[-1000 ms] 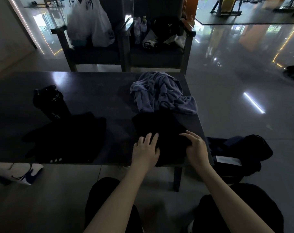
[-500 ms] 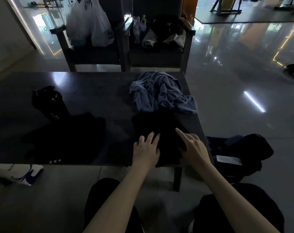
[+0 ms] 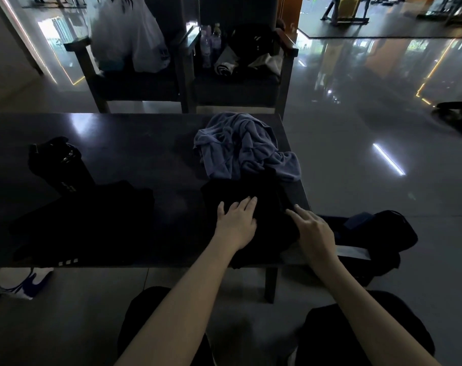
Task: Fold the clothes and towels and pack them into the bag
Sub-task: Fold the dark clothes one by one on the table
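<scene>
A black garment [image 3: 261,196] lies at the near right corner of the dark table [image 3: 134,143]. My left hand [image 3: 236,221] rests flat on it with straight fingers. My right hand [image 3: 311,231] touches the garment's right side, fingers stretched out. Behind the garment sits a crumpled blue-grey towel [image 3: 245,146]. A second black garment [image 3: 87,223] with small white marks lies spread at the near left of the table. A dark bag [image 3: 377,236] sits open on the floor to the right of the table.
A black bottle [image 3: 58,165] lies on the table's left part. Two dark chairs stand behind the table, one with white plastic bags [image 3: 129,35], one with bottles and clothes [image 3: 240,54]. A white and blue bag [image 3: 21,283] lies on the floor at left.
My left hand slid slightly forward over the black garment. My right hand moved from the garment's right edge a little inward, its fingers stretching out flat.
</scene>
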Tool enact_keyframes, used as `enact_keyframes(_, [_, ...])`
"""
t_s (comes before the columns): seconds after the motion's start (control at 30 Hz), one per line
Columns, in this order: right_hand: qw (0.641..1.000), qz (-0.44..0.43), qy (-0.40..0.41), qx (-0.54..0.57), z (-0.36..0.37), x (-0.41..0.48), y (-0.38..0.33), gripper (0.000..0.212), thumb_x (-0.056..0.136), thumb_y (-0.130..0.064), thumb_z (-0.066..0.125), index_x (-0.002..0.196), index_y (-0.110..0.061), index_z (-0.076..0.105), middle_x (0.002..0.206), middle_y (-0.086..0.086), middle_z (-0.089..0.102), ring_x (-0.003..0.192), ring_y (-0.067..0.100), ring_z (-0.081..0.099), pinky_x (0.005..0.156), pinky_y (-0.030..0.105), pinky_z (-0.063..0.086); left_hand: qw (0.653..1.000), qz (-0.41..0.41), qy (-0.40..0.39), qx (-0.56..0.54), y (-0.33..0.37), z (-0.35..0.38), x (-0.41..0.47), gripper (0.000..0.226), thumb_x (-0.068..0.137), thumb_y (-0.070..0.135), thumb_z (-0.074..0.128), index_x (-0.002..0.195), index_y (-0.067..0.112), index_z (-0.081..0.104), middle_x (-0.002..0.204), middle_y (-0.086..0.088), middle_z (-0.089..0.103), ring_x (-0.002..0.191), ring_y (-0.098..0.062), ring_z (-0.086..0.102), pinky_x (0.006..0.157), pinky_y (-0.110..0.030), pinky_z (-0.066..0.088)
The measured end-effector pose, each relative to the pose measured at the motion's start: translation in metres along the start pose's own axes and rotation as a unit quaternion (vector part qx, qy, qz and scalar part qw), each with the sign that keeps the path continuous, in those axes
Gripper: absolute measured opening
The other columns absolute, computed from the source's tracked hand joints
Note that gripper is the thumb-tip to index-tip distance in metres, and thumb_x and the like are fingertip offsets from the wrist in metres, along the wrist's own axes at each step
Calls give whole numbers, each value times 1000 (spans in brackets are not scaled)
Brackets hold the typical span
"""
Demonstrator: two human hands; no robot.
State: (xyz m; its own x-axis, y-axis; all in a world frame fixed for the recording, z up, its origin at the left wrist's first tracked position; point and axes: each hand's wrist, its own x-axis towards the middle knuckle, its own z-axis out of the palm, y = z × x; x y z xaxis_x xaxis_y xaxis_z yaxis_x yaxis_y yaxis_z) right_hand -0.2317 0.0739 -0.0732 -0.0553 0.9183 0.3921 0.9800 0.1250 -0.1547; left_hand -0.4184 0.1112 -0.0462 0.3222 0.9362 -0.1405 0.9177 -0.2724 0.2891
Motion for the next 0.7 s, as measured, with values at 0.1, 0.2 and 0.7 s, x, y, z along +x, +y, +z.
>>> enact_keyframes(0.1, [996,-13,-81,18,0,-6,1,55,69,-9,43,121,-9,64,125,17,61,109,33,62,89,46,50,997,-10,76,-25,2,2,-1,52,100,30,35,150,21,22,156,3,20,143,-17,19,117,-47,7])
enact_keyframes(0.2, [970,66,-151,179,-5,-9,-2,55,81,-15,40,134,-20,53,148,8,40,134,26,39,109,46,33,998,20,60,-7,-1,8,-2,48,101,39,30,148,27,29,155,6,23,144,-17,15,117,-47,5])
enact_keyframes(0.7, [812,423,-146,375,-21,20,-39,71,67,-46,79,117,-2,53,108,9,63,97,25,61,75,29,48,998,-66,2,-24,5,28,-14,51,102,40,21,151,28,17,159,7,9,147,-17,0,117,-45,-5])
